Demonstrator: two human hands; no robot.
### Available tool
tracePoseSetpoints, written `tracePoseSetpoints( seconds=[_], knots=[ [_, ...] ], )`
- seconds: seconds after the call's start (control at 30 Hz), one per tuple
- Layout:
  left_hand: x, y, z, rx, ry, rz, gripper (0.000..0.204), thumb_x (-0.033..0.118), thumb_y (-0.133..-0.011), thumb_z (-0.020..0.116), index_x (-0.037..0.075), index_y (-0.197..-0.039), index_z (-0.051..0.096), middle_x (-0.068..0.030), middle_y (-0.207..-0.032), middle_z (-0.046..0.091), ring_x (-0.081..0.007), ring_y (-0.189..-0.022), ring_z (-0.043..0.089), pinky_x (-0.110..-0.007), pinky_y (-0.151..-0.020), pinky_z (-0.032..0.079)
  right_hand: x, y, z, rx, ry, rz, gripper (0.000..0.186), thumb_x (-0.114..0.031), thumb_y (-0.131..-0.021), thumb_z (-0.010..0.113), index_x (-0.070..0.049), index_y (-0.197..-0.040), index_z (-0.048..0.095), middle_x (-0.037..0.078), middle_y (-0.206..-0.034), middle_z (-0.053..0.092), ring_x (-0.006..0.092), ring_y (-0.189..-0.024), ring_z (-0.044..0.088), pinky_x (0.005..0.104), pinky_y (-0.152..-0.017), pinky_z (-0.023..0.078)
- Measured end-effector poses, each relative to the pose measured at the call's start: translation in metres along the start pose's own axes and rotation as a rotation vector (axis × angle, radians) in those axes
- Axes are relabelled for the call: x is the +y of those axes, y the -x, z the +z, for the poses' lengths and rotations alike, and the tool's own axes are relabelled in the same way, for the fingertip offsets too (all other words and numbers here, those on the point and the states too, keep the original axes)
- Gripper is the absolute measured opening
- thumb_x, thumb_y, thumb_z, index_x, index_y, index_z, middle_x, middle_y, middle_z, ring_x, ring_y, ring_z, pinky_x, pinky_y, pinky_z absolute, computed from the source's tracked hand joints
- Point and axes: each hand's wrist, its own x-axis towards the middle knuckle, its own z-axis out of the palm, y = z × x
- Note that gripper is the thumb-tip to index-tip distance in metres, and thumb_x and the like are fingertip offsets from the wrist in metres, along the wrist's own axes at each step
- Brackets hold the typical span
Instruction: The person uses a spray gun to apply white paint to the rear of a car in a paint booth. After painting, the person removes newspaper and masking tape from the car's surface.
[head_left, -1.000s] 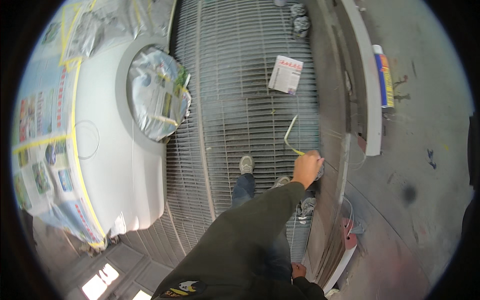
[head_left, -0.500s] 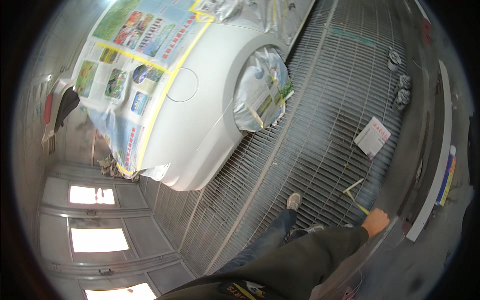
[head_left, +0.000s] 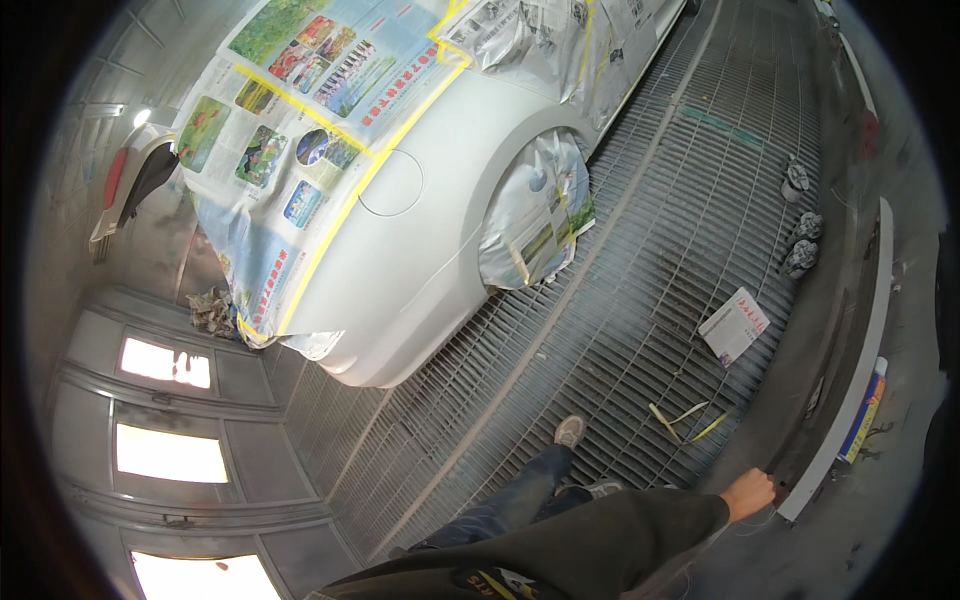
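1. At ten o'clock, the rear of a white car (head_left: 400, 250) is seen, its window area covered with newspaper sheets (head_left: 310, 110) held down by yellow masking tape (head_left: 345, 205). That part of the covering is judged done.

2. Toward twelve o'clock, the rear wheel is wrapped in paper (head_left: 535, 215) as well; the body panel around the round fuel flap (head_left: 390, 183) is left bare.

3. At six o'clock, a leg in blue trousers and a shoe (head_left: 570, 431) are seen on the metal floor grating (head_left: 620, 330).

4. Just right of the shoe, at about five o'clock, loose strips of yellow tape (head_left: 685, 418) are left lying on the grating, touched by no hand.

5. At four o'clock, a folded newspaper (head_left: 735, 325) lies on the grating, unused.

6. At five o'clock, the right hand (head_left: 750, 493) is stretched out on a dark sleeve toward the end of a white rail (head_left: 850, 380) by the wall. The fingers appear curled in, but whether anything is pinched cannot be told. The left hand is not seen.

7. At two o'clock, small grey lumps (head_left: 800, 245) sit on the grating; whether they are containers cannot be told. At four o'clock, a bright tube-like container (head_left: 862, 415) lies beside the rail, its contents hidden.
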Motion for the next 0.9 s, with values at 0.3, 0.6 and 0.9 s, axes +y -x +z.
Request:
tracePoseSetpoints(
  seconds=[0.3,0.6,0.9],
  knots=[
    [-0.035,0.069,-0.12,0.07,0.365,-0.204,0.019,0.024,-0.087,0.062,0.006,-0.082,0.067,-0.0136,-0.089,0.065,-0.0355,-0.083,0.066,-0.048,-0.07,0.052,-0.039,0.006,-0.031,0.043,-0.013,-0.091,0.034,-0.027,-0.087,0.069,0.004,-0.074,0.065,0.014,-0.058,0.055,0.0208,-0.056,0.051,0.0423,-0.059,0.043],
    [-0.2,0.17,-0.328,0.181,0.493,-0.711,0.044,0.047,-0.091,0.065,0.006,-0.075,0.073,-0.0107,-0.062,0.064,-0.0295,-0.054,0.059,-0.042,-0.052,0.044,-0.196,-0.03,-0.123,0.08,-0.242,-0.227,0.036,-0.028,-0.087,0.069,0.005,-0.074,0.066,0.014,-0.058,0.056,0.0202,-0.054,0.051,0.0417,-0.058,0.043],
    [-0.344,0.086,-0.5,0.623,0.738,-0.719,0.028,0.031,-0.09,0.071,0.003,-0.089,0.076,-0.0104,-0.076,0.071,-0.0183,-0.065,0.067,-0.033,-0.06,0.051,-0.589,-0.089,-0.201,-0.192,-0.599,-0.592,0.033,-0.024,-0.096,0.065,-0.002,-0.072,0.061,-0.001,-0.057,0.048,0.0081,-0.045,0.042,0.0273,-0.042,0.032]
  ],
)
